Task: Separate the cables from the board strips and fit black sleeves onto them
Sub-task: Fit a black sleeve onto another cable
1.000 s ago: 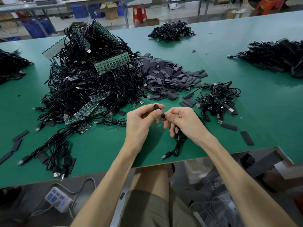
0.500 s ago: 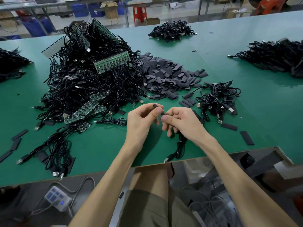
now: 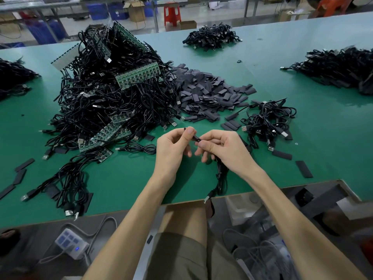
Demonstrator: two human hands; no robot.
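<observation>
On the green counter [image 3: 323,138], a heap of cables and board strips [image 3: 105,102] lies beside a pile of black sleeves [image 3: 205,93]. Near the front edge, the right hand [image 3: 226,150] has its grip clamped on a cable [image 3: 220,178], while the left hand [image 3: 171,150] pinches a sleeve [image 3: 194,136] at the cable's end.

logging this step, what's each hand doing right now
left hand: pinches what looks like a sleeve
right hand: pinches the end of a cable
</observation>
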